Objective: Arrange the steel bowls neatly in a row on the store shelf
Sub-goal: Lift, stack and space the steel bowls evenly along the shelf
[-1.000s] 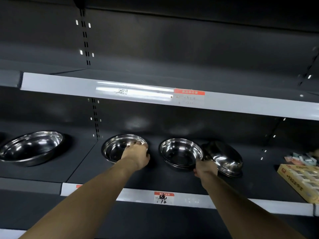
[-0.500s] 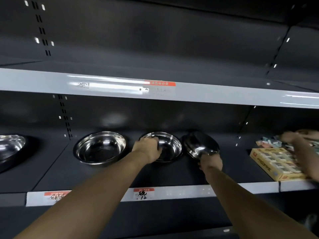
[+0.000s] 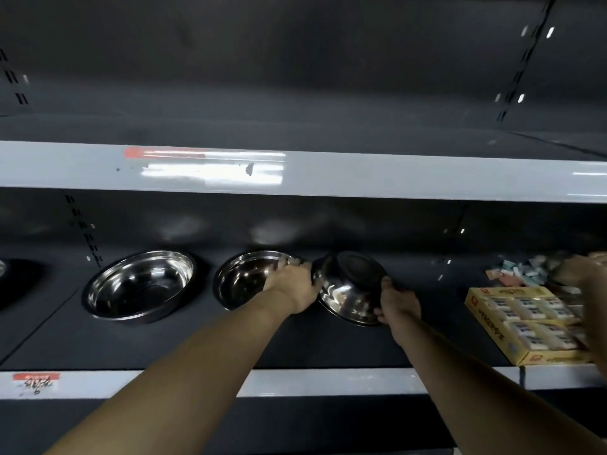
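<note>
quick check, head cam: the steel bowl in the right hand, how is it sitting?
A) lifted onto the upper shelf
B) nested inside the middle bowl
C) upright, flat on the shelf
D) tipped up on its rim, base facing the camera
D: the right hand grips the rim of the tilted bowl, whose outer base faces the camera, beside the upright middle bowl that the left hand holds.

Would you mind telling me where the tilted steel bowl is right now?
In the head view, the tilted bowl sits right of centre on the lower shelf, gripped by the right hand, beside the upright bowl under the left hand.
</note>
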`<control>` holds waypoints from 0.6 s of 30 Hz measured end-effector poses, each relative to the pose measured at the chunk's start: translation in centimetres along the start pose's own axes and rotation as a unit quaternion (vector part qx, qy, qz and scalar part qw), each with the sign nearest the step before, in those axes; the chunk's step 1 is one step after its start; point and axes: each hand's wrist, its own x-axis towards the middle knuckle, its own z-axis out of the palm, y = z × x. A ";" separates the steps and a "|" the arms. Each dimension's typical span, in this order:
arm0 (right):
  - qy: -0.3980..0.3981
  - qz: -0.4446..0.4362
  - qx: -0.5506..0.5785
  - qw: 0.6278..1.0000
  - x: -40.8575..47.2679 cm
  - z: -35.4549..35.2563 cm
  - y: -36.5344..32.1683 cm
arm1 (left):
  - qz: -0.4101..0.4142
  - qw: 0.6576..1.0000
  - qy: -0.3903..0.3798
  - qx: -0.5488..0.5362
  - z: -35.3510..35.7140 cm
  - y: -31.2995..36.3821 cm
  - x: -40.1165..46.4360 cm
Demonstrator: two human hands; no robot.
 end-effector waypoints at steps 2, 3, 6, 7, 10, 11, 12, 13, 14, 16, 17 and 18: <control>-0.020 0.020 0.006 1.000 0.9 -0.3 0.0 | -0.007 1.000 -0.011 -0.004 0.5 0.9 1.0; -0.026 0.029 0.007 0.999 1.3 -0.3 0.2 | -0.010 1.000 -0.016 -0.002 0.8 1.3 1.4; -0.034 0.048 -0.007 0.998 2.0 -0.2 0.6 | -0.027 0.999 -0.027 0.021 1.7 2.2 2.3; -0.035 0.052 -0.014 0.998 2.4 -0.2 0.8 | -0.037 0.999 -0.032 0.023 2.0 2.4 2.6; -0.030 0.046 -0.038 0.998 3.1 0.0 1.2 | -0.052 0.998 -0.044 0.013 2.7 2.8 3.1; -0.028 0.040 -0.054 0.997 3.2 0.0 1.2 | -0.051 0.998 -0.042 0.003 2.8 2.8 3.2; -0.025 0.035 -0.070 0.997 3.3 0.1 1.3 | -0.050 0.998 -0.037 -0.009 3.0 2.8 3.3; -0.024 0.033 -0.080 0.996 3.3 0.0 1.4 | -0.051 0.998 -0.031 -0.020 3.1 2.8 3.4; -0.022 0.031 -0.087 0.995 3.4 0.0 1.4 | -0.054 0.998 -0.027 -0.031 3.1 2.8 3.4; -0.021 0.024 -0.100 0.995 3.4 -0.1 1.5 | -0.061 0.997 -0.028 -0.048 3.2 2.8 3.5; -0.019 0.021 -0.103 0.994 3.3 -0.2 1.5 | -0.062 0.996 -0.029 -0.054 3.2 2.8 3.6; -0.012 0.015 -0.106 0.994 3.2 -0.4 1.5 | -0.061 0.996 -0.029 -0.060 3.2 2.9 3.6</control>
